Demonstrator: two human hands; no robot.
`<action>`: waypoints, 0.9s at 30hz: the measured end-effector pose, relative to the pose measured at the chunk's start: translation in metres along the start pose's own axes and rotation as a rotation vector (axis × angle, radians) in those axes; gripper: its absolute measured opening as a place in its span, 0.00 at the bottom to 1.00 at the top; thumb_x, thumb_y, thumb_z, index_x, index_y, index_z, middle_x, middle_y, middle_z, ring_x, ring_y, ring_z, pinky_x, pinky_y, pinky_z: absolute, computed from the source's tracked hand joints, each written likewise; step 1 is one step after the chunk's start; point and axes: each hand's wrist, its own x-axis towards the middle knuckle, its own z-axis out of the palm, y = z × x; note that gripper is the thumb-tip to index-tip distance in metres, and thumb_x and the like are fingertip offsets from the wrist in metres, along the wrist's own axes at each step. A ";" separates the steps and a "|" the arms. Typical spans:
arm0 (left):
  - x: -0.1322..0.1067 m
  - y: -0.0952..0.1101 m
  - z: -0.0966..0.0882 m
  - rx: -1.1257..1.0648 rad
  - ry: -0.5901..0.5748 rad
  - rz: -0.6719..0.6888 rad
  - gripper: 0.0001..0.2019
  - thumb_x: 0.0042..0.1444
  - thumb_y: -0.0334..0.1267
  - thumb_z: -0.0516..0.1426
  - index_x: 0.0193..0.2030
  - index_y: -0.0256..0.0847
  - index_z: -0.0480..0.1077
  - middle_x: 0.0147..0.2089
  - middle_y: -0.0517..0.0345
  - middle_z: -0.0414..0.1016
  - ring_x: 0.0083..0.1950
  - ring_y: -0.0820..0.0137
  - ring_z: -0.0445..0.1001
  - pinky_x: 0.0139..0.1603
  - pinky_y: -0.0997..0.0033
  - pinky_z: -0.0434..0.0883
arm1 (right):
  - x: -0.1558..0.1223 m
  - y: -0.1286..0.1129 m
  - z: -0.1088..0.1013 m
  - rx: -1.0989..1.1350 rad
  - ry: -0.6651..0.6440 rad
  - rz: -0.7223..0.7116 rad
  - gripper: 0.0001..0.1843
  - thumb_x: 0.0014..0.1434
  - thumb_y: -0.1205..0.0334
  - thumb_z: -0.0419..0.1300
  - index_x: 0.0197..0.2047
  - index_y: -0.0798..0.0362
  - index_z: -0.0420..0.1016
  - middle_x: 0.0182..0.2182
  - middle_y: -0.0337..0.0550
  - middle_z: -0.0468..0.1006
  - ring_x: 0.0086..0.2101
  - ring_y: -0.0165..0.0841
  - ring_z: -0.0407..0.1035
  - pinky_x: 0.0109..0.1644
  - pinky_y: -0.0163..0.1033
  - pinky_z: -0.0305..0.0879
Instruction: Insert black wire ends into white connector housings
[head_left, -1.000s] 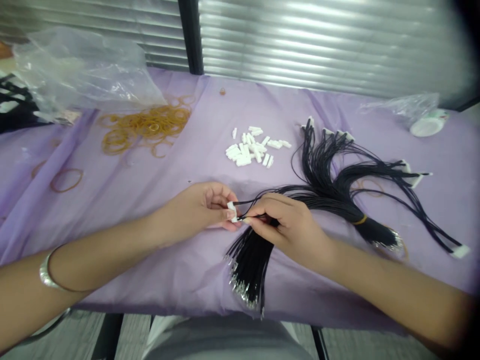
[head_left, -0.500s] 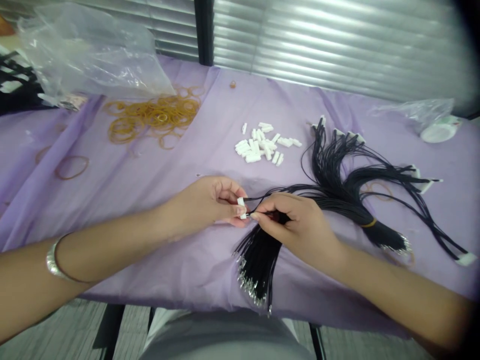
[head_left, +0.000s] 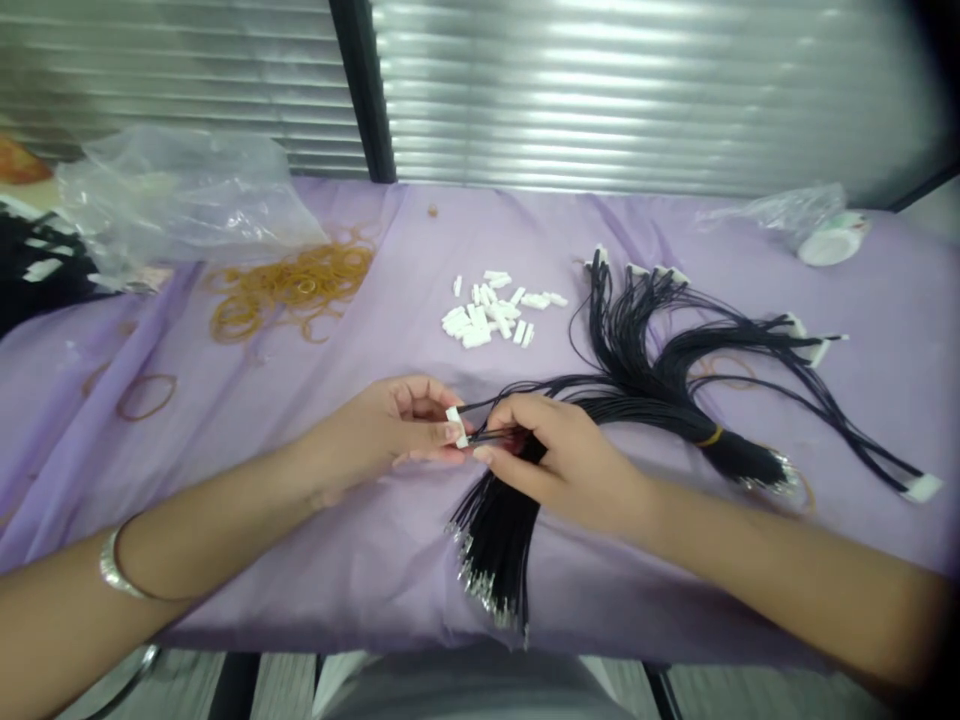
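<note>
Between the thumb and fingers of my left hand (head_left: pixel 416 425) is a small white connector housing (head_left: pixel 457 426). Several black wires run into its right side. My right hand (head_left: pixel 559 450) is just to the right, its thumb and bent index finger around the black wires near the housing; the inner fingertips are partly hidden. Below that hand a bundle of black wires (head_left: pixel 495 545) fans out, with bare metal terminals at the ends. A pile of loose white housings (head_left: pixel 484 312) lies beyond my hands.
More black wire bundles (head_left: pixel 637 360) with white connectors spread to the right, one tied by a yellow rubber band (head_left: pixel 712 437). Rubber bands (head_left: pixel 300 285) are heaped at the back left beside a clear plastic bag (head_left: pixel 187 195). A purple cloth (head_left: pixel 300 580) covers the table.
The whole view has shifted, with the table's back edge lower in the picture. My right fingertips have loosened from beside the housing, and more wire shows there. My left hand keeps its hold.
</note>
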 end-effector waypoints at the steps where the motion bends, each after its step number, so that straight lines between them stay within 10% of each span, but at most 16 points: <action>1: 0.000 0.001 0.000 -0.006 0.001 -0.004 0.10 0.47 0.28 0.61 0.35 0.34 0.65 0.31 0.60 0.73 0.33 0.76 0.74 0.37 0.77 0.73 | 0.000 0.000 -0.001 0.012 -0.006 -0.001 0.06 0.55 0.63 0.56 0.32 0.57 0.65 0.25 0.36 0.67 0.27 0.24 0.59 0.31 0.30 0.55; 27: 0.001 -0.004 -0.001 0.219 -0.017 0.167 0.09 0.47 0.31 0.62 0.36 0.40 0.68 0.30 0.65 0.74 0.31 0.77 0.73 0.34 0.81 0.71 | 0.003 0.006 -0.002 0.175 0.044 -0.054 0.04 0.55 0.67 0.58 0.29 0.54 0.73 0.25 0.33 0.72 0.26 0.21 0.64 0.29 0.28 0.57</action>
